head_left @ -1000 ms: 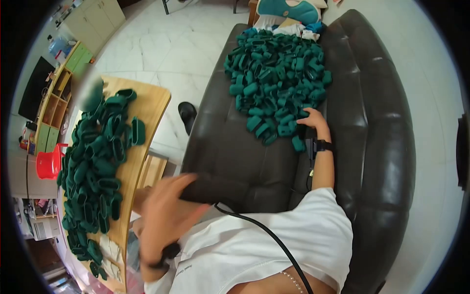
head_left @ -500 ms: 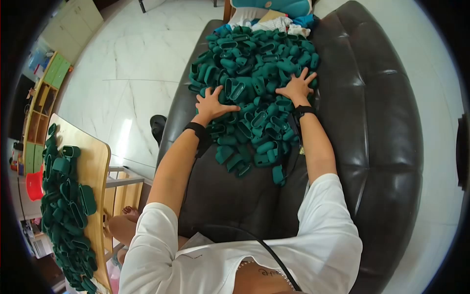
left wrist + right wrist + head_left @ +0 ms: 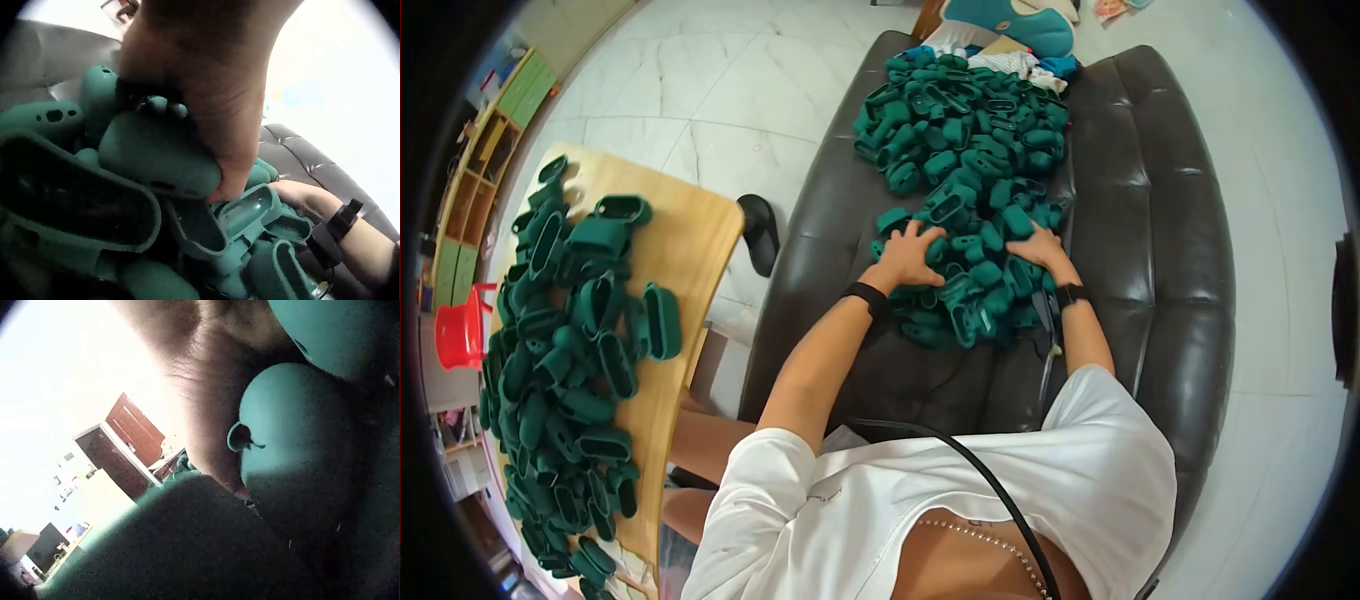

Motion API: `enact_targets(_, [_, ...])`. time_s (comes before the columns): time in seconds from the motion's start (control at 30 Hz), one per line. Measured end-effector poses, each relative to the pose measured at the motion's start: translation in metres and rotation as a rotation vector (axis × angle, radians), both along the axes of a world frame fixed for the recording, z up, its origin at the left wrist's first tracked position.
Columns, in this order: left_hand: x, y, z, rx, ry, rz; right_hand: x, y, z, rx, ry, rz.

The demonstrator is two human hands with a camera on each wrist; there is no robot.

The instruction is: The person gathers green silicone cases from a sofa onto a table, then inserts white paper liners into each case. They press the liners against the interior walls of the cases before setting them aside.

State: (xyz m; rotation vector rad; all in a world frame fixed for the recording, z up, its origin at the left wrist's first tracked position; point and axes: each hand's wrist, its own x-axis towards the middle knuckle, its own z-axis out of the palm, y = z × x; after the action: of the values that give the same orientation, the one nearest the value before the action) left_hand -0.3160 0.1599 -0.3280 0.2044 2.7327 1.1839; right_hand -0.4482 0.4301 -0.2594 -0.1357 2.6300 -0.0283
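A large heap of dark green silicone earbud case covers [image 3: 960, 110] lies on the black leather sofa. My left hand [image 3: 908, 254] rests on the near part of the heap with fingers spread and thumb out. In the left wrist view a rounded cover [image 3: 159, 153] with a small slot sits under the palm, among several hollow covers [image 3: 253, 209]. My right hand [image 3: 1043, 250] touches the right side of the same near part, its fingertips partly hidden among covers. The right wrist view shows a cover with a small loop [image 3: 294, 425] right against the palm.
To the left stands a wooden table [image 3: 690, 230] bearing another pile of green covers [image 3: 565, 370]. Cloths [image 3: 1005, 65] lie at the sofa's far end. A black slipper [image 3: 759, 234] is on the floor, and a red stool [image 3: 462, 335] stands beyond the table. A black cable [image 3: 990, 480] crosses the shirt.
The left hand came from near the table onto the heap. Both hands then drew back toward the body, and a batch of covers moved nearer, parting somewhat from the far heap.
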Motion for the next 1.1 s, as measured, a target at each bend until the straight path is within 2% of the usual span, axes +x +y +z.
enact_targets(0.03, [0.008, -0.002, 0.002, 0.02, -0.007, -0.017, 0.027, -0.007, 0.021, -0.084, -0.045, 0.0])
enact_targets(0.13, [0.039, -0.002, 0.009, 0.13, -0.036, -0.089, 0.089, 0.012, 0.02, -0.143, 0.027, -0.068])
enact_targets(0.2, [0.057, -0.001, 0.011, 0.248, -0.046, -0.138, 0.142, 0.021, 0.025, -0.047, 0.05, 0.016])
enact_targets(0.27, [0.078, 0.011, 0.005, 0.199, 0.084, -0.275, 0.189, 0.028, 0.029, -0.277, -0.107, -0.075])
enact_targets(0.3, [0.09, 0.017, 0.002, 0.17, 0.151, -0.34, 0.212, 0.03, 0.024, -0.219, -0.233, -0.167])
enact_targets(0.33, [0.102, 0.028, -0.003, 0.147, 0.097, -0.43, 0.24, 0.005, 0.051, -0.293, -0.347, -0.128])
enact_targets(0.37, [0.115, 0.031, 0.004, 0.126, 0.053, -0.503, 0.264, 0.015, 0.036, -0.107, -0.351, -0.05])
enact_targets(0.4, [0.129, 0.035, 0.013, 0.108, 0.008, -0.576, 0.288, 0.028, 0.014, 0.099, -0.487, -0.135])
enact_targets(0.43, [0.144, 0.04, 0.015, 0.177, 0.032, -0.65, 0.309, 0.033, 0.01, 0.182, -0.473, -0.008])
enact_targets(0.47, [0.152, 0.044, 0.018, 0.242, 0.067, -0.714, 0.318, 0.038, 0.013, 0.107, -0.501, 0.076])
enact_targets(0.5, [0.151, 0.042, 0.019, 0.299, 0.108, -0.766, 0.318, 0.041, 0.018, 0.183, -0.573, 0.06])
enact_targets(0.53, [0.142, 0.023, 0.036, 0.398, -0.014, -0.713, 0.308, 0.026, 0.041, 0.253, -0.637, 0.051])
enact_targets(0.6, [0.12, -0.033, 0.083, 0.606, -0.241, -0.582, 0.239, 0.009, 0.081, 0.285, -0.89, 0.271])
enact_targets(0.67, [0.098, -0.094, 0.077, 0.808, -0.374, 0.048, 0.183, -0.049, 0.131, 0.071, -0.214, 0.355])
enact_targets(0.7, [0.089, -0.111, 0.044, 0.459, -0.036, 0.257, 0.159, -0.107, 0.149, -0.055, 0.178, 0.403])
enact_targets(0.73, [0.082, -0.117, -0.005, 0.097, 0.291, 0.45, 0.113, -0.146, 0.127, -0.197, 0.624, 0.664])
enact_targets(0.77, [0.089, -0.111, -0.045, -0.122, 0.102, 0.557, 0.06, -0.198, 0.105, -0.322, 0.731, 0.79])
enact_targets(0.8, [0.095, -0.106, -0.06, -0.16, 0.157, 0.56, 0.011, -0.248, 0.079, -0.411, 0.656, 0.833])
enact_targets(0.83, [0.095, -0.101, -0.069, -0.201, 0.224, 0.563, -0.034, -0.298, 0.049, -0.382, 0.539, 0.798])
enact_targets(0.87, [0.092, -0.102, -0.074, -0.246, 0.286, 0.555, -0.075, -0.342, 0.023, -0.199, 0.457, 0.803])
enact_targets(0.9, [0.088, -0.105, -0.075, -0.255, 0.27, 0.553, -0.107, -0.372, 0.001, -0.159, 0.558, 0.873])
enact_targets(0.93, [0.091, -0.105, -0.076, -0.257, 0.24, 0.544, -0.127, -0.391, -0.023, -0.113, 0.644, 0.936])
enact_targets(0.97, [0.09, -0.104, -0.077, -0.258, 0.215, 0.536, -0.138, -0.405, -0.04, -0.022, 0.627, 0.884])
enact_targets(1.07, [0.089, -0.106, -0.078, -0.252, 0.246, 0.524, -0.141, -0.413, -0.073, 0.258, 0.241, 0.704])
enact_targets(1.1, [0.089, -0.107, -0.079, -0.248, 0.28, 0.523, -0.142, -0.411, -0.079, 0.253, 0.257, 0.691])
